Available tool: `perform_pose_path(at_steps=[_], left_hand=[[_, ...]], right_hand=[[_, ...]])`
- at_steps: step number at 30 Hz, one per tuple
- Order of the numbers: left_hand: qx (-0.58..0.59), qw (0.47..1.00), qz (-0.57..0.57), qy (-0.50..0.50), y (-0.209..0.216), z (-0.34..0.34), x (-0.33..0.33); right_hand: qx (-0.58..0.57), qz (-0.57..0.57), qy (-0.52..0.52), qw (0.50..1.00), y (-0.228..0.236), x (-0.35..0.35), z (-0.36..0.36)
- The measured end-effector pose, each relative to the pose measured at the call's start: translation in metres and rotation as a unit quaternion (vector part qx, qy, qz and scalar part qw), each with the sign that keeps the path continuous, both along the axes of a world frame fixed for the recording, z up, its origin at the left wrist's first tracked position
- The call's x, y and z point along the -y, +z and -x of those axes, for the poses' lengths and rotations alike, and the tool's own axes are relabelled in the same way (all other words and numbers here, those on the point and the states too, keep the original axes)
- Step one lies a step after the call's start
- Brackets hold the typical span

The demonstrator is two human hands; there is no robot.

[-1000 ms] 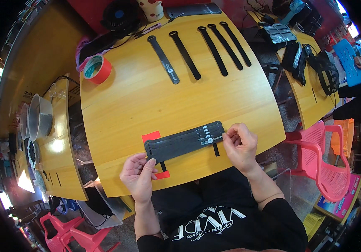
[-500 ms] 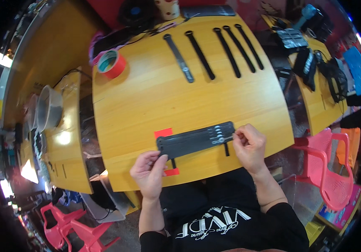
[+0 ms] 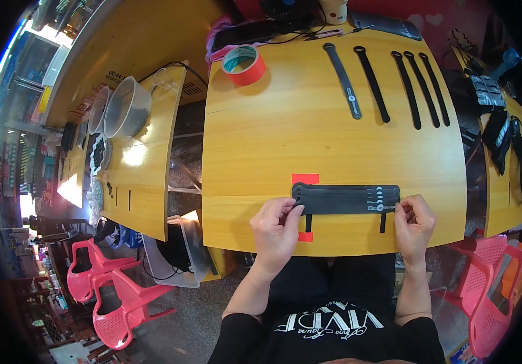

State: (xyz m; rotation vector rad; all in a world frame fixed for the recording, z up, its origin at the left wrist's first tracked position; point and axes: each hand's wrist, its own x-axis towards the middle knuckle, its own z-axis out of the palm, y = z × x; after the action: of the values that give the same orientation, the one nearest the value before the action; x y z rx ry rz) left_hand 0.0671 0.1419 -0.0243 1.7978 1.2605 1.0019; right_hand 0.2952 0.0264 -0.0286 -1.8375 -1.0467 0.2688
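Note:
Several black straps, probably hook-and-loop cable ties, lie overlapped in a neat row (image 3: 343, 199) near the table's front edge, their rounded, holed ends at the left and pale printed marks at the right. My left hand (image 3: 275, 227) pinches the left end of the nearest strap between thumb and fingers. At that strap's other end, my right hand (image 3: 415, 223) is closed in a pinch as well. Two thin black strips (image 3: 308, 223) stick out from under the row. Red tape pieces (image 3: 305, 178) mark the table behind and in front of its left end.
Farther back lie a grey strap (image 3: 343, 82) and several single black straps (image 3: 406, 90). A red tape roll (image 3: 244, 65) stands at the back left. Plastic tubs (image 3: 128, 109) are on the left side table; pink chairs (image 3: 115, 297) stand on both sides.
The view has turned, so the table appears farther right and the strap row more level. Both hands remain at the row's two ends.

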Motion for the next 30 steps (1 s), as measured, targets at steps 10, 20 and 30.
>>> perform_pose_path(at_steps=[10, 20, 30], left_hand=[[-0.010, 1.000, 0.014, 0.004, -0.0016, -0.0002, -0.0021], [-0.028, 1.000, -0.010, 0.008, -0.0024, -0.0030, -0.0012], [-0.066, 0.997, -0.028, -0.013, 0.0018, 0.0037, -0.0034]], right_hand=[[0.016, 0.001, -0.005, 1.000, 0.0017, 0.0002, 0.0006], [0.017, 0.004, -0.005, 1.000, 0.0013, 0.0000, 0.0005], [0.017, -0.004, -0.002, 1.000, -0.0016, 0.0023, 0.0019]])
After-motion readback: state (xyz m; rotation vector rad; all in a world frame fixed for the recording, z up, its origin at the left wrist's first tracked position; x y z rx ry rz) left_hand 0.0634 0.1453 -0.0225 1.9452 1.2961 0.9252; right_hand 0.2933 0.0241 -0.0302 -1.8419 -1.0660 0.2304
